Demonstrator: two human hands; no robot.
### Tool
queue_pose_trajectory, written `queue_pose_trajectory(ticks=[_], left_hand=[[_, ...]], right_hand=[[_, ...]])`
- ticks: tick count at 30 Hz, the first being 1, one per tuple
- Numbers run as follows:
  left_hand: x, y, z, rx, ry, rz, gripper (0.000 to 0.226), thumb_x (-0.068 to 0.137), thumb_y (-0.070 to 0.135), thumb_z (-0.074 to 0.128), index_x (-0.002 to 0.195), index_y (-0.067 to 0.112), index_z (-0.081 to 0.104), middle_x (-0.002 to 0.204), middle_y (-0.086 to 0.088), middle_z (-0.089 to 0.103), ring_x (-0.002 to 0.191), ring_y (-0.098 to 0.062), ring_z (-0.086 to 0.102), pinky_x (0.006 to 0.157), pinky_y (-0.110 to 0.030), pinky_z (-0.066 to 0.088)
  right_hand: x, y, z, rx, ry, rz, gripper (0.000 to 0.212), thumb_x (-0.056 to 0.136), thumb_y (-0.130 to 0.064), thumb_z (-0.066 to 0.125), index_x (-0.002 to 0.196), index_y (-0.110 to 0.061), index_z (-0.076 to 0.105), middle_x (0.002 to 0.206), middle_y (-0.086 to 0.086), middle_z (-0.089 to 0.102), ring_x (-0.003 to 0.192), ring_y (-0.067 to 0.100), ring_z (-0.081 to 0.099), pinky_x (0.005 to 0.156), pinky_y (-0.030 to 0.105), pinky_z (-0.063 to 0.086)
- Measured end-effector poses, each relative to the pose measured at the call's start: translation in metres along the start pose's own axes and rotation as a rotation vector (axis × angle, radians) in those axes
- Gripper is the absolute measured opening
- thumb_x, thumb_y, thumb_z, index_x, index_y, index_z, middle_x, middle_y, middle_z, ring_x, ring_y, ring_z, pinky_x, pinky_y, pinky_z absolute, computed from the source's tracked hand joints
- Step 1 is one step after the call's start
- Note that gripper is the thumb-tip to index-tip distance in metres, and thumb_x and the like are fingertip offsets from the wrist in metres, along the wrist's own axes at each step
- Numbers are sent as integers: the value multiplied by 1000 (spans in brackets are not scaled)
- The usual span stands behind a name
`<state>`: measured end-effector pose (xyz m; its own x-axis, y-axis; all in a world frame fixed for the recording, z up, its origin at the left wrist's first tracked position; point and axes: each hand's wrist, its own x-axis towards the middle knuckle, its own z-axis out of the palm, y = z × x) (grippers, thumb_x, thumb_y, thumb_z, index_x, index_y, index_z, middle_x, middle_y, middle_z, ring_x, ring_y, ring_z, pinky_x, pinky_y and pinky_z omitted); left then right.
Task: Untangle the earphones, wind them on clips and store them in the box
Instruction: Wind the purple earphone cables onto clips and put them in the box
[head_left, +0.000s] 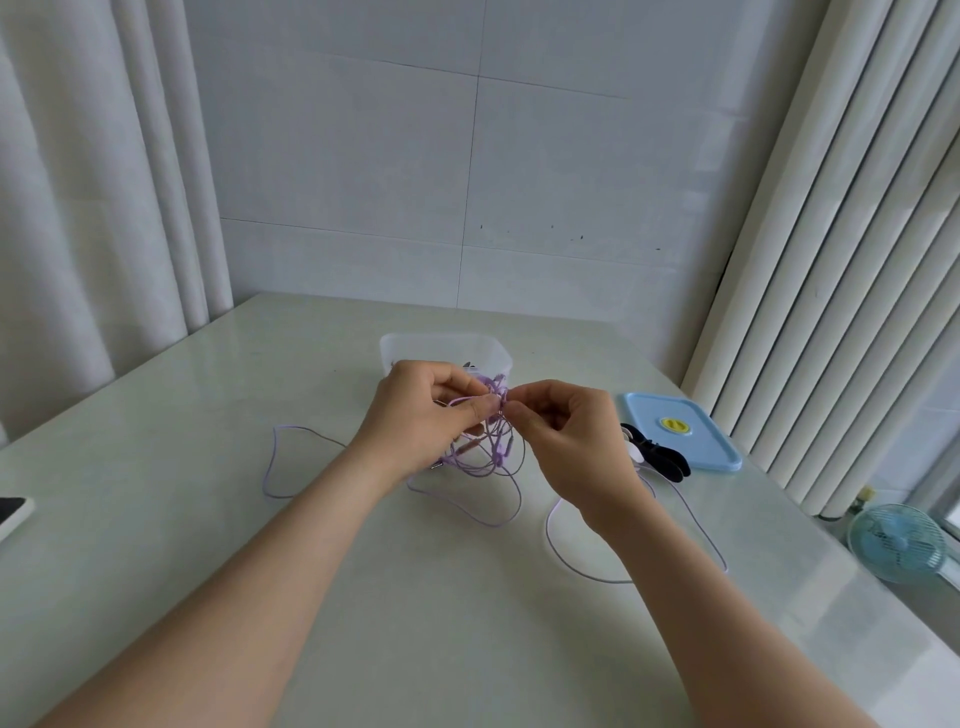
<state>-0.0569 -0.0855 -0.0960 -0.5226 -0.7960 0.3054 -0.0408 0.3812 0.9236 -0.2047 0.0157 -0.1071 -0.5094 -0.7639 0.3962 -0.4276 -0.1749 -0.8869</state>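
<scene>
A tangle of purple earphones (485, 457) hangs above the middle of the table, with loose loops trailing left and right on the surface. My left hand (423, 413) pinches the top of the knot between thumb and fingers. My right hand (563, 431) pinches a strand right beside it, fingertips almost meeting the left hand's. Behind the hands stands a clear plastic box (447, 348), partly hidden by them. Black clips (662, 457) with a white part lie to the right of my right hand.
A light blue lid (680, 434) with a yellow round mark lies at the table's right edge. A dark-and-white object (13, 512) sits at the left edge. A small blue fan (901, 543) stands beyond the right edge. Curtains hang on both sides.
</scene>
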Motion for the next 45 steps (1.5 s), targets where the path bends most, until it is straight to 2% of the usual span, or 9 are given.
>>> queue_pose_trajectory(ticks=[5, 14, 19, 23, 28, 31, 34, 40, 45], left_hand=[[2, 1, 2, 43, -21, -20, 6, 91, 15, 80, 95, 11, 78, 83, -3, 80, 79, -18, 78, 78, -26, 61], [4, -2, 3, 353, 94, -24, 12, 91, 29, 65, 86, 18, 67, 77, 5, 76, 82, -14, 73, 75, -31, 57], [3, -1, 3, 99, 75, -106, 14, 97, 22, 61, 101, 9, 61, 78, 0, 79, 71, -15, 75, 78, -37, 60], [0, 4, 1, -97, 33, -136, 12, 98, 8, 61, 109, 8, 65, 91, -10, 79, 69, -14, 75, 63, -26, 58], [3, 1, 2, -129, 31, -97, 10, 92, 16, 76, 101, 12, 75, 90, -8, 80, 87, -29, 79, 87, -43, 64], [5, -5, 0, -61, 3, -54, 34, 76, 35, 91, 103, 21, 77, 95, -1, 80, 91, -18, 79, 91, -41, 62], [6, -8, -1, 11, 3, 6, 27, 81, 23, 91, 104, 23, 78, 96, 2, 80, 91, -13, 78, 94, -41, 61], [4, -6, 5, 258, 74, 105, 21, 85, 16, 85, 104, 21, 79, 84, 8, 78, 77, -2, 74, 82, -20, 59], [3, -4, 5, 288, 73, 120, 10, 87, 20, 82, 95, 26, 80, 72, 6, 77, 74, -7, 73, 69, -21, 55]], right_hand=[[1, 2, 0, 0, -3, -19, 10, 94, -7, 74, 93, -15, 81, 80, -3, 79, 82, 21, 75, 74, 27, 58], [0, -1, 3, -2, 39, -14, 12, 95, -13, 71, 89, -21, 79, 75, 2, 74, 62, 9, 54, 60, 27, 44], [-2, -4, 6, 35, -11, -8, 13, 97, -13, 67, 90, -17, 77, 72, 2, 69, 61, 10, 47, 55, 23, 38], [1, -1, 1, 57, 18, 35, 4, 91, -20, 76, 89, -18, 78, 79, 7, 76, 65, 10, 56, 61, 25, 44], [3, 8, 2, -92, 44, -40, 10, 88, -30, 81, 85, -22, 77, 74, -2, 75, 65, 9, 60, 66, 33, 50], [3, 8, 4, -194, 65, -89, 13, 87, -32, 82, 83, -22, 76, 65, -16, 69, 62, 2, 59, 63, 24, 47], [4, 10, 4, -213, 75, -65, 12, 85, -30, 83, 81, -21, 75, 61, -17, 66, 59, 0, 58, 62, 20, 44], [3, 12, 5, -237, 71, -39, 8, 85, -27, 79, 80, -22, 76, 60, -13, 67, 55, 2, 56, 61, 22, 43], [4, 10, 4, -177, 7, -59, 11, 95, -28, 74, 87, -22, 76, 67, -10, 72, 58, 4, 58, 61, 26, 46]])
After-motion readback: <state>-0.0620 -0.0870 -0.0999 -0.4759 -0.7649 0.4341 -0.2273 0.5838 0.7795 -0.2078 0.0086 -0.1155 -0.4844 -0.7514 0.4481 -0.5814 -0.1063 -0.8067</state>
